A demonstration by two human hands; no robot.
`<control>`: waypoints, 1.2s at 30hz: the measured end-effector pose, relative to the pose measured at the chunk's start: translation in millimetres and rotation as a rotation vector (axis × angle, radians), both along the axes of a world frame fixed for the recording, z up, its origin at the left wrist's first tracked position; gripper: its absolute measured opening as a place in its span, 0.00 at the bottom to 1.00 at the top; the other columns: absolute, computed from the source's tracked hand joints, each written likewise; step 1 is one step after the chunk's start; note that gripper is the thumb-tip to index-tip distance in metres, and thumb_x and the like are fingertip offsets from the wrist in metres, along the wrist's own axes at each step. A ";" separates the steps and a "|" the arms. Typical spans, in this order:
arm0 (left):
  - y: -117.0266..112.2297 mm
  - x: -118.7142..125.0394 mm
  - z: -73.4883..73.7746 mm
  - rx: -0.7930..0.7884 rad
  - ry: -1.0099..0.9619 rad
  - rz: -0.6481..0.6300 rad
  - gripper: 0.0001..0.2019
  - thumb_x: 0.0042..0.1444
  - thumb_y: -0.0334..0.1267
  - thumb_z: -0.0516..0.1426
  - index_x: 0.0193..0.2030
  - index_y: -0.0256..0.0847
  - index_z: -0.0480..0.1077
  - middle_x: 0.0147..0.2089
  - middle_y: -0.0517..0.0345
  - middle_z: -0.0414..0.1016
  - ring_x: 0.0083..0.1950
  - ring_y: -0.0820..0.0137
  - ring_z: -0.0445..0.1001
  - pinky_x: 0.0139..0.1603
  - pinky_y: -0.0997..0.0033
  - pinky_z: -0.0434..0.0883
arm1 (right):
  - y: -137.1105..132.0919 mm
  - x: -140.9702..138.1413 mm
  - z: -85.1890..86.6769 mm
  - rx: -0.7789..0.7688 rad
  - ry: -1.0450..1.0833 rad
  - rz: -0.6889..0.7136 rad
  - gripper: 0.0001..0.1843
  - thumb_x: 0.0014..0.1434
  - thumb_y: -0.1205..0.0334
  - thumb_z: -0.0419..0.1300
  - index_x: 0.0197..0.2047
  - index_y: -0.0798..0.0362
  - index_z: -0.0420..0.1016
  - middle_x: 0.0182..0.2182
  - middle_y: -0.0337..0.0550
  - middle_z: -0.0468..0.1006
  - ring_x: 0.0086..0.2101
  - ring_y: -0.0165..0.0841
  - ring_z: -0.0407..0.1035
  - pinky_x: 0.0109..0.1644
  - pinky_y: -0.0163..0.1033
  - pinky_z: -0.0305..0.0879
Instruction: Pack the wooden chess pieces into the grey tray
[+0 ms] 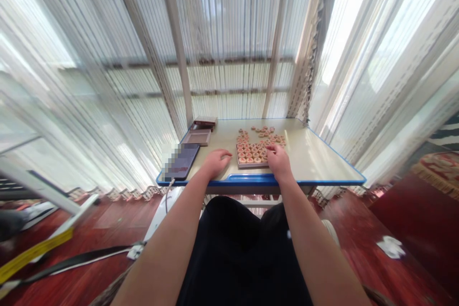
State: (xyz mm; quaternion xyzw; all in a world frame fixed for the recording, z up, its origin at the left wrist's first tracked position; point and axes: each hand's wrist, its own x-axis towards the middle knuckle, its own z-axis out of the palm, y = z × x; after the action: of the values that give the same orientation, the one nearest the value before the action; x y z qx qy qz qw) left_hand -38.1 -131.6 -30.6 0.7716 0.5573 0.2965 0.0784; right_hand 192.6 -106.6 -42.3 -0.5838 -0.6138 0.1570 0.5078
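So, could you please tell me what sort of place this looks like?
Probably a room in a home, by large windows: sheer striped curtains hang behind a small blue-edged table, and the reddish floor looks like wood.

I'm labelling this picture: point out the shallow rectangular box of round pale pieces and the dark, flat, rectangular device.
Shallow rectangular box point(253, 165), head view: front wall.
Dark, flat, rectangular device point(185, 158), head view: upper face.

Sheer curtains point(233, 19) and red floorboards point(118, 220) suggest a home.
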 end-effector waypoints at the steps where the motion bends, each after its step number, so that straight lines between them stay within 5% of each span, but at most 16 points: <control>1: -0.1 0.0 0.0 -0.004 0.000 -0.012 0.15 0.53 0.40 0.49 0.42 0.42 0.72 0.46 0.56 0.73 0.49 0.67 0.68 0.54 0.71 0.61 | -0.3 0.3 -0.3 0.001 0.004 0.003 0.17 0.48 0.62 0.48 0.38 0.57 0.72 0.36 0.48 0.73 0.38 0.37 0.65 0.45 0.41 0.60; 16: -2.9 4.1 -0.9 0.002 0.214 -0.058 0.19 0.55 0.47 0.47 0.49 0.45 0.69 0.53 0.52 0.67 0.57 0.63 0.59 0.59 0.63 0.54 | -2.5 0.6 -1.9 -0.005 0.018 0.017 0.14 0.47 0.61 0.49 0.34 0.53 0.74 0.33 0.43 0.75 0.35 0.35 0.67 0.42 0.40 0.61; 36: -0.3 2.7 -3.4 0.017 0.195 -0.035 0.19 0.54 0.47 0.49 0.49 0.47 0.70 0.53 0.53 0.67 0.55 0.64 0.61 0.58 0.66 0.55 | -6.5 0.3 3.4 -0.022 -0.040 0.021 0.14 0.47 0.60 0.49 0.31 0.52 0.74 0.30 0.43 0.75 0.34 0.35 0.67 0.40 0.39 0.60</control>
State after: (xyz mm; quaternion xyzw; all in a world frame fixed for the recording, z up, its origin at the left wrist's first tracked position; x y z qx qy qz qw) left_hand -35.4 -131.9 -33.9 0.8070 0.5463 0.2233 0.0224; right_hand 192.9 -113.1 -38.9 -0.5857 -0.6281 0.1573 0.4875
